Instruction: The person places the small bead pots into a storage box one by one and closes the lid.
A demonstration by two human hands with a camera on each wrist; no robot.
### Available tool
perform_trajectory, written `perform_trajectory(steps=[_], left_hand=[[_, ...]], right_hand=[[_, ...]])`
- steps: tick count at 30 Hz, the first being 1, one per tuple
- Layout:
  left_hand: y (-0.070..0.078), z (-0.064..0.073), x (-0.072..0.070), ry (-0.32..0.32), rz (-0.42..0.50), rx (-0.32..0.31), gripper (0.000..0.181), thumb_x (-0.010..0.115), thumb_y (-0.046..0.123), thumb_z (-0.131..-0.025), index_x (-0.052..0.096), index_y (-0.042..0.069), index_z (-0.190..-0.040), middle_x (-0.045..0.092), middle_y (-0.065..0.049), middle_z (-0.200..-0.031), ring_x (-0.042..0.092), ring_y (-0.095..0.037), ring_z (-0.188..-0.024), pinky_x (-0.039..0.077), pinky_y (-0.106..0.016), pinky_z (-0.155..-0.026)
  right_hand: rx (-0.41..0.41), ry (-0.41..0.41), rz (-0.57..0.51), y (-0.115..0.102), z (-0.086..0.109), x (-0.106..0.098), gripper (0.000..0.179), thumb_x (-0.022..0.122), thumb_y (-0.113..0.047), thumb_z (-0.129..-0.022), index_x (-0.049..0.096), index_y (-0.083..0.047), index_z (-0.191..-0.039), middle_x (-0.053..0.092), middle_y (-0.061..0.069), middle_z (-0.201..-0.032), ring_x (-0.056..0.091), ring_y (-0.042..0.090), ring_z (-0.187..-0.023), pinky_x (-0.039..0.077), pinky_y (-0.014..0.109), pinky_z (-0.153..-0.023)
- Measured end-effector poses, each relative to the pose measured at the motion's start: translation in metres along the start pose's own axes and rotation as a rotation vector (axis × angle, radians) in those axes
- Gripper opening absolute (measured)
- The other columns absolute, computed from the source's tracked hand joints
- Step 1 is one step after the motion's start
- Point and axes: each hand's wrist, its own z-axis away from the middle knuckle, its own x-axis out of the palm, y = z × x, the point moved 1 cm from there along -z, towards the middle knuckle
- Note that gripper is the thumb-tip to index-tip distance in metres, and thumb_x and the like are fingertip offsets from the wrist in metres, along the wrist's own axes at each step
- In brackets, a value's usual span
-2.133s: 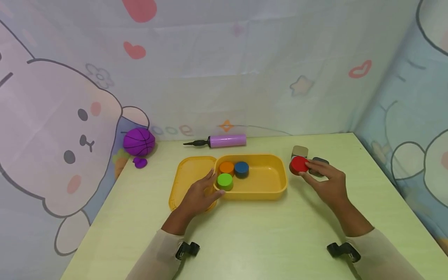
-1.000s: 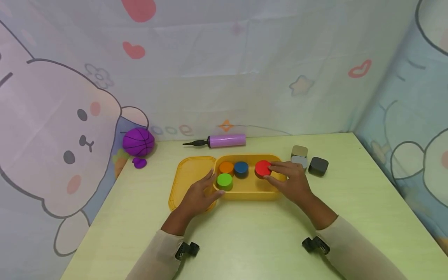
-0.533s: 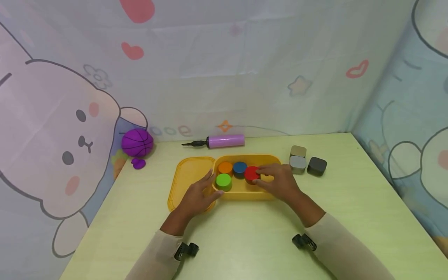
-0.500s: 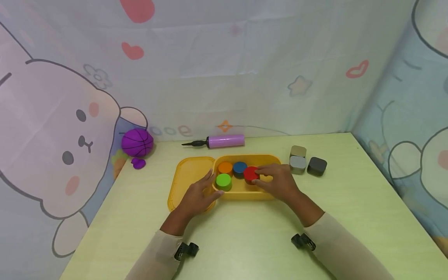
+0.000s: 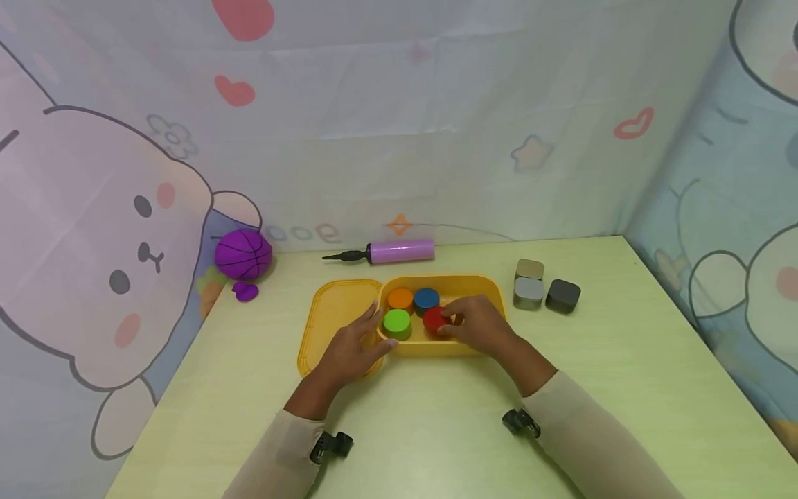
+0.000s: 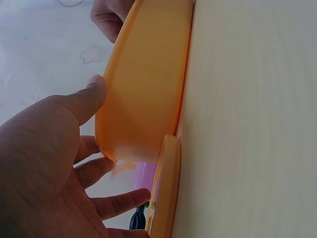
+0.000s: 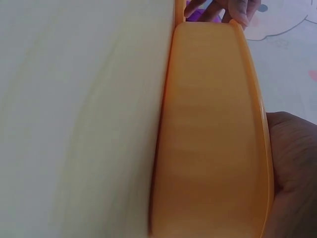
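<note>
A yellow plastic box (image 5: 492,291) holds an orange round block (image 5: 400,299), a blue round block (image 5: 427,298) and a green round block (image 5: 397,323) at its left side. Inside it, my right hand (image 5: 483,326) pinches a red round block (image 5: 434,319) between thumb and fingers, right of the green one. My left hand (image 5: 349,350) rests on the box's left front corner. In the left wrist view its thumb (image 6: 91,99) lies along the rim, and its loosely spread fingers reach the end wall and the yellow lid (image 6: 171,198). The box wall hides the red block in the right wrist view.
Beige (image 5: 530,268), light grey (image 5: 528,292) and dark grey (image 5: 563,296) rounded square blocks stand right of the box. Behind it lies a purple hand pump (image 5: 401,251). A purple basketball (image 5: 244,254) and a small purple rubber duck (image 5: 246,291) sit at the far left.
My right hand has carried the red block left from beside the square blocks, over the box's right side and down into it near the green block. My left hand has stayed in place.
</note>
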Motion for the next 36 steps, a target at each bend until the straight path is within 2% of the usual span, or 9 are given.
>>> perform_trajectory(steps=[4,10,14,20,26,32,34,36], left_hand=[[0.001,0.001,0.001,-0.004,0.0,-0.014,0.078,0.074,0.046,-0.104,0.042,0.016,-0.168,0.028,-0.001,-0.181,0.032,-0.035,-0.166,0.032,-0.059,-0.134],[0.0,0.001,0.0,-0.002,0.014,-0.006,0.077,0.074,0.045,-0.104,0.043,0.015,-0.168,0.029,-0.002,-0.18,0.031,-0.035,-0.166,0.031,-0.059,-0.134],[0.0,0.001,0.0,-0.004,0.015,-0.001,0.077,0.074,0.044,-0.104,0.043,0.015,-0.168,0.029,-0.003,-0.18,0.032,-0.035,-0.166,0.031,-0.058,-0.134],[0.001,0.0,-0.001,-0.005,0.008,-0.005,0.077,0.074,0.045,-0.104,0.043,0.016,-0.168,0.029,-0.002,-0.18,0.032,-0.035,-0.166,0.031,-0.058,-0.134],[-0.001,0.0,-0.002,-0.002,0.007,-0.007,0.077,0.074,0.046,-0.104,0.042,0.017,-0.168,0.028,-0.001,-0.18,0.032,-0.034,-0.166,0.031,-0.058,-0.134],[-0.002,0.0,-0.001,-0.011,0.02,-0.022,0.077,0.074,0.046,-0.104,0.041,0.018,-0.169,0.027,0.002,-0.18,0.031,-0.033,-0.167,0.03,-0.057,-0.135],[-0.002,0.0,-0.002,-0.012,0.022,-0.017,0.077,0.074,0.046,-0.104,0.041,0.018,-0.169,0.027,0.001,-0.181,0.031,-0.033,-0.167,0.03,-0.058,-0.135],[-0.002,0.0,-0.002,-0.015,0.019,-0.013,0.078,0.074,0.046,-0.104,0.041,0.017,-0.169,0.027,0.0,-0.181,0.031,-0.034,-0.167,0.03,-0.059,-0.134]], right_hand=[[0.053,-0.045,-0.026,0.001,0.001,0.001,0.028,0.09,-0.02,-0.092,0.086,-0.006,-0.116,0.084,0.011,-0.103,0.071,0.015,-0.08,0.059,0.027,-0.068],[0.105,-0.118,-0.128,0.002,0.002,0.001,0.031,0.085,-0.015,-0.096,0.082,-0.004,-0.126,0.08,0.017,-0.128,0.084,0.025,-0.1,0.068,0.033,-0.08],[0.095,-0.137,-0.186,0.003,0.002,0.002,0.029,0.081,-0.009,-0.099,0.08,-0.001,-0.127,0.078,0.02,-0.132,0.083,0.029,-0.109,0.069,0.036,-0.086],[0.072,-0.11,-0.168,0.0,0.001,0.001,0.027,0.078,-0.008,-0.101,0.08,-0.001,-0.126,0.078,0.02,-0.133,0.082,0.031,-0.111,0.069,0.038,-0.087],[0.012,0.025,-0.141,-0.002,0.002,-0.006,0.028,0.079,-0.008,-0.1,0.079,0.003,-0.126,0.078,0.021,-0.131,0.083,0.035,-0.106,0.068,0.047,-0.091],[-0.089,0.232,-0.093,0.006,0.005,-0.015,0.021,0.08,-0.006,-0.098,0.081,0.003,-0.117,0.083,0.018,-0.118,0.08,0.037,-0.108,0.063,0.059,-0.099],[-0.134,0.324,-0.1,0.011,0.007,-0.018,0.016,0.082,-0.003,-0.096,0.083,0.002,-0.111,0.084,0.017,-0.114,0.079,0.038,-0.109,0.062,0.058,-0.1],[-0.189,0.416,-0.117,0.017,0.008,-0.022,0.012,0.083,0.001,-0.093,0.083,0.001,-0.105,0.084,0.017,-0.112,0.078,0.038,-0.109,0.063,0.05,-0.103]])
